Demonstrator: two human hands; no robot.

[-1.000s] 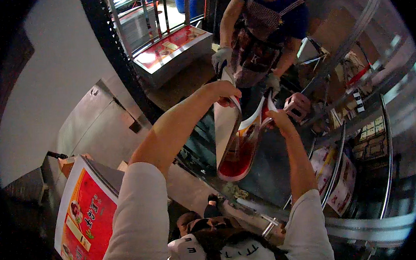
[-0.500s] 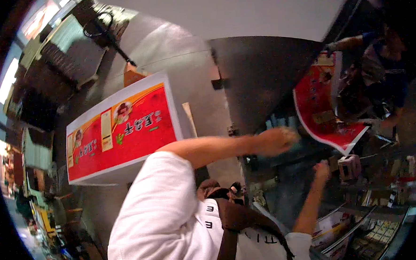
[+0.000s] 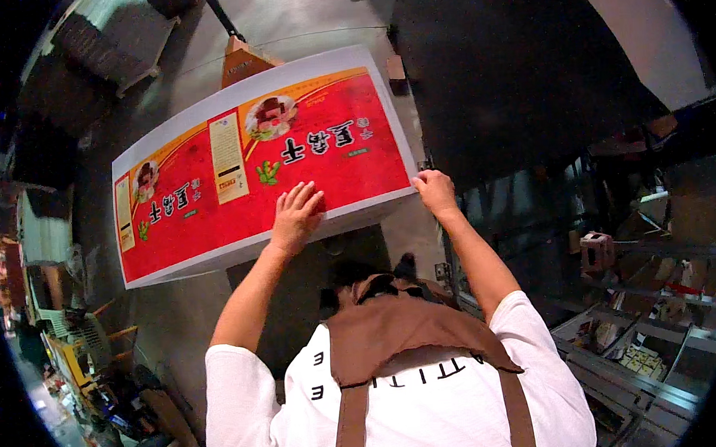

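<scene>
A large red printed sheet, with yellow bands, food pictures and a white border, lies on top of what looks like a white-sided stack. Near its front edge, my left hand rests on the red print with fingers stretched out. At the sheet's near right corner, my right hand has its fingers curled and pressed together on the white border. The thumb is partly hidden there, so how much paper is between the fingers does not show.
Beyond the stack stands an orange-brown triangular piece beside a dark pole. A dark panel takes up the upper right. Metal frames and a small pinkish box are on the right; a stacked pallet sits far left.
Both hands have gone from the right side to the stack's front edge and corner. My view has turned, and the curved red sheet and another person at right are out of sight.
</scene>
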